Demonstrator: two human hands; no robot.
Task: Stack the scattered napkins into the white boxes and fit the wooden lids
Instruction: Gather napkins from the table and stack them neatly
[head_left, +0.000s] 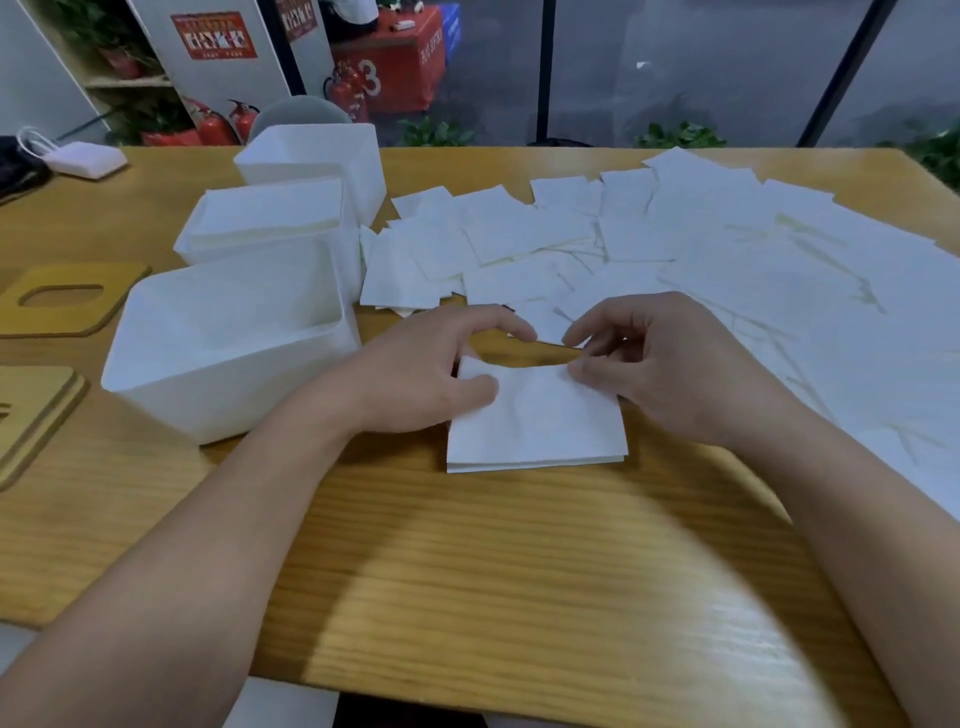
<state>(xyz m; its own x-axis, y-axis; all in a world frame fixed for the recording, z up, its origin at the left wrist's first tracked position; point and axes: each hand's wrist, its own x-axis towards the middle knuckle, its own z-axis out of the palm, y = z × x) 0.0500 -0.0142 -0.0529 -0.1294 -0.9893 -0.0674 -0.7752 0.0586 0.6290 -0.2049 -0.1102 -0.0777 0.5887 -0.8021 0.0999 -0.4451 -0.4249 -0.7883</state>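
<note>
My left hand (431, 376) and right hand (649, 369) each hold a pinching grip on the far corners of a small napkin stack (535, 421) lying at center on the wooden surface (467, 571). Loose napkins (675, 249) spread from 12 to 3 o'clock. Three white boxes (228, 353) stand at 10 o'clock, wooden lids (67, 301) at 9.

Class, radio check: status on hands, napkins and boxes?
Left hand and right hand pinching small napkin stack. Nearest white box empty. Lids off. Nothing blocking.
</note>
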